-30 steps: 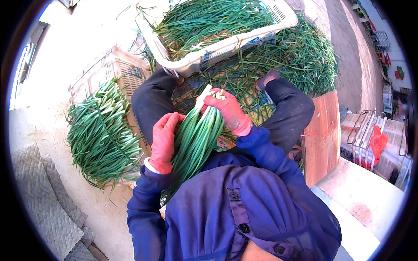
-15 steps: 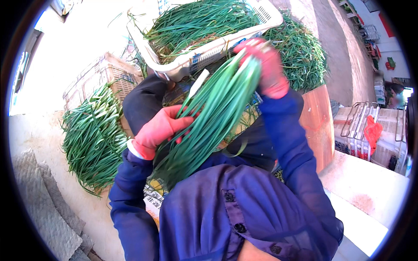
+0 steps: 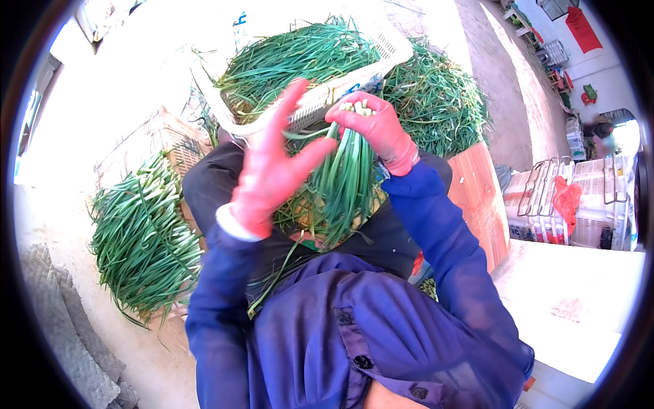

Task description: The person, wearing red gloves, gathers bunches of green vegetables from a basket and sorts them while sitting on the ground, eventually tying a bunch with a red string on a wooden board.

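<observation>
My right hand point(image 3: 383, 133), in a pink glove, is closed round the pale stem ends of a bunch of chives point(image 3: 349, 180). The long green leaves hang down between my knees. Just left of the bunch my left hand point(image 3: 270, 174), gloved too, is raised with thumb and fingers spread wide and nothing in it; motion blurs it a little. Behind it stands a white plastic basket point(image 3: 398, 53) heaped with loose chives point(image 3: 293, 65). Neater chives point(image 3: 146, 235) lie piled at my left, stem ends toward me.
More loose chives point(image 3: 436, 102) are heaped right of the basket. A beige crate point(image 3: 184, 158) stands behind the left pile. By my right knee is a wooden board point(image 3: 479, 194). Stacked white crates point(image 3: 593, 198) with a red bag point(image 3: 565, 201) stand far right. Grey matting point(image 3: 65, 327) lies lower left.
My left hand has let go of the leaves and lifted, fingers spread. The bunch, formerly stretched slantwise toward my lap, now hangs from my right hand, which has come lower and left.
</observation>
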`<state>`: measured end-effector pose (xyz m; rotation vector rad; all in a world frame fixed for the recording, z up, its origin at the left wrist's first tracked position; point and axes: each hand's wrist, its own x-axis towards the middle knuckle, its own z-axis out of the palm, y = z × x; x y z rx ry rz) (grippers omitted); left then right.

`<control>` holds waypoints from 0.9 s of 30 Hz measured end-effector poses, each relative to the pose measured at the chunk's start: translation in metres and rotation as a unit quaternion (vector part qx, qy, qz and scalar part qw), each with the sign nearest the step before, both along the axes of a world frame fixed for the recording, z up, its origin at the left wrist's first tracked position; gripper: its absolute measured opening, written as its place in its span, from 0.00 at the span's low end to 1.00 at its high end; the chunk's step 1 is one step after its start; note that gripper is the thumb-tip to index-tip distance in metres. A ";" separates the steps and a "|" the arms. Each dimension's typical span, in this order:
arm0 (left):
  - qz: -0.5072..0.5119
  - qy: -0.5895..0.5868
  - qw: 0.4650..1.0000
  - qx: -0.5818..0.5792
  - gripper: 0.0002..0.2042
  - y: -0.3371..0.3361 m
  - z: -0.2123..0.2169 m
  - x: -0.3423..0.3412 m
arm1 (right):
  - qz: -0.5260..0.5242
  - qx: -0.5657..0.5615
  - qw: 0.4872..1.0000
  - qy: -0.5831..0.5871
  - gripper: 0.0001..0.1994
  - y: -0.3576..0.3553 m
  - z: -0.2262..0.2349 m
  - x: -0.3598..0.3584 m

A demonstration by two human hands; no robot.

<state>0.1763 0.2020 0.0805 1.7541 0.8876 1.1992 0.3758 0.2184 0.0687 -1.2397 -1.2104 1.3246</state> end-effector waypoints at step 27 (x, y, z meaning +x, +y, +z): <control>-0.285 -0.486 0.431 -0.705 0.34 -0.080 -0.100 0.005 | 0.066 0.365 0.880 -0.295 0.20 -0.137 -0.040 -0.065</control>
